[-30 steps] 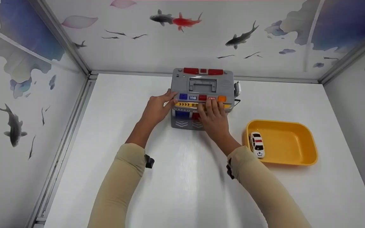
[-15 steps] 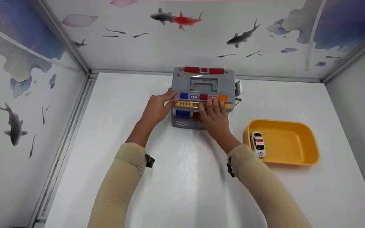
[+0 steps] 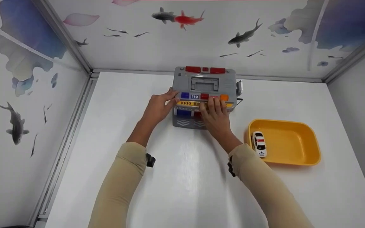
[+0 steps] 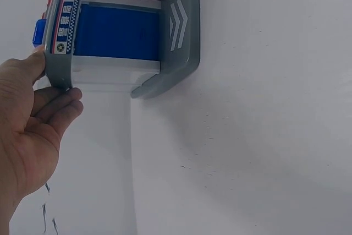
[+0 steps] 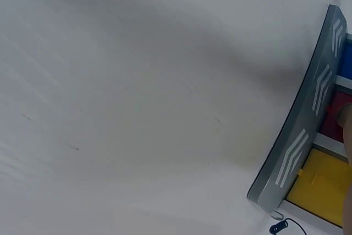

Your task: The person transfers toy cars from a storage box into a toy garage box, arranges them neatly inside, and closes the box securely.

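Note:
A grey toy police garage (image 3: 181,84) stands against the back wall, with red lights, coloured buttons and a "110" label on its roof. Below the roof are a blue door (image 4: 118,32), a red door (image 5: 335,119) and a yellow door (image 5: 318,185), all down. My left hand (image 3: 156,109) pinches the roof's left front corner, thumb on top and fingers beneath. My right hand (image 3: 217,121) grips the roof's front edge right of the middle. Its upper fingers lie over the buttons, and a digit touches the red door. The right wrist view shows little of this hand.
To the right, a yellow tray (image 3: 291,142) holds a white toy police car (image 3: 259,144) along its left side. A dark coiled cord (image 5: 279,227) hangs by the garage's right end. Printed walls with metal edging enclose the white table (image 3: 176,186).
The whole head view shifts slightly. Both hands keep their places on the garage, and the toy car stays in the tray.

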Available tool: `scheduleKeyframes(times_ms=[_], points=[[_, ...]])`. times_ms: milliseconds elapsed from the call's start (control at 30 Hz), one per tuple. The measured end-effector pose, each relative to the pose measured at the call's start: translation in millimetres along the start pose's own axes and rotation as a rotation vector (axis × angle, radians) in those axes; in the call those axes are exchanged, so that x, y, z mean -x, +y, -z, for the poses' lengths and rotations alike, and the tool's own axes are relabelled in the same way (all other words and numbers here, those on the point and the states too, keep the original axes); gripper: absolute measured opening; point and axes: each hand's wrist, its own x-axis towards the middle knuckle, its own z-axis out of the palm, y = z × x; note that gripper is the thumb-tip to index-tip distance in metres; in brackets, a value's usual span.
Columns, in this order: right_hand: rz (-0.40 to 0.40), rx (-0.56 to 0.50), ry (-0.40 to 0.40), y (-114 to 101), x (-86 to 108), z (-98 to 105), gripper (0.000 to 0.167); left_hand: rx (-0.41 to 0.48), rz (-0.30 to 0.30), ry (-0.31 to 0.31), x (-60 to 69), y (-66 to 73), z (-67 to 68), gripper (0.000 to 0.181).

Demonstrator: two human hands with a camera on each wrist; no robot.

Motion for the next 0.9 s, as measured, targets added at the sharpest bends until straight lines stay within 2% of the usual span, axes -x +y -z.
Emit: scheduleKeyframes(times_ms=[133, 300, 533, 633, 900], points=[[0.004, -0.031, -0.066, 0, 3.3, 4, 0.074, 0.007, 0.001, -0.007, 2.0, -2.0, -1.9, 0.05], [0.002, -0.087, -0.105, 1, 4.6, 12, 0.074, -0.004, 0.017, -0.018, 2.4, -2.3, -1.7, 0.05], [0.008, -0.283, -0.208, 8, 1.6, 27, 0.07, -0.013, 0.051, -0.038, 1.7, -0.8, 2.0, 0.052], [0.007, -0.353, -0.2, 13, -1.0, 31, 0.062, -0.018, 0.053, -0.042, 0.3, 0.1, 2.9, 0.053], [0.051, -0.469, -0.084, 17, -14.3, 45, 0.056, -0.006, 0.044, -0.033, -1.5, 3.7, 1.9, 0.049]])
